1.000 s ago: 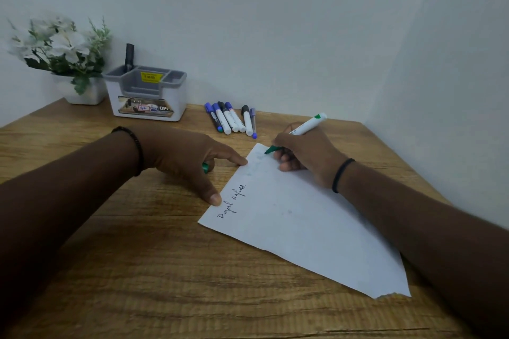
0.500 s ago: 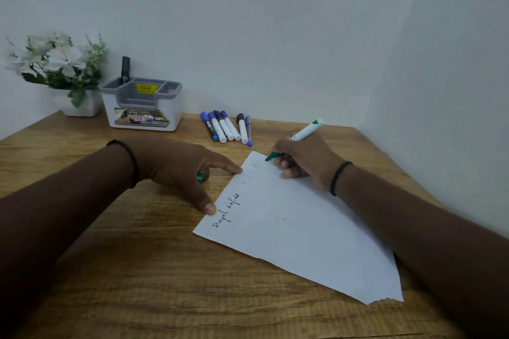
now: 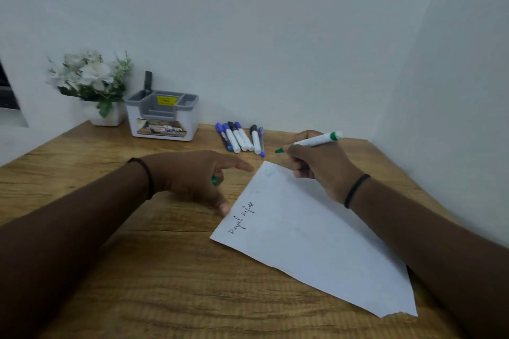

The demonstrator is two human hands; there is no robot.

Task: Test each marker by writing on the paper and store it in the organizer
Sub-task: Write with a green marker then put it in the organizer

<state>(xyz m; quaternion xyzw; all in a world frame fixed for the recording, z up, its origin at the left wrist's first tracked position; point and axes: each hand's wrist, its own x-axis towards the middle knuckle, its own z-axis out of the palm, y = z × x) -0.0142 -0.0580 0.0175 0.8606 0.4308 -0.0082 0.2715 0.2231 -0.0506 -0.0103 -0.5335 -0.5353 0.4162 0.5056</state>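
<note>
My right hand [image 3: 322, 168] grips an uncapped green marker [image 3: 316, 141], its tip raised just beyond the far corner of the white paper [image 3: 316, 239]. A line of black handwriting sits near the paper's left edge. My left hand [image 3: 192, 176] hovers at that edge with a green cap [image 3: 214, 180] tucked under the fingers, thumb close to the paper. Several markers [image 3: 239, 137] lie side by side behind the paper. The grey and white organizer [image 3: 162, 115] stands at the back with one dark marker [image 3: 148, 80] upright in it.
A white pot of white flowers [image 3: 93, 82] stands left of the organizer against the wall. Walls close the wooden desk [image 3: 137, 270] at the back and right. A dark window frame [image 3: 7, 91] shows at the far left.
My right hand lifted the green marker's tip off the paper's far corner and moved it back. My left hand slid off the paper. The view tilted upward.
</note>
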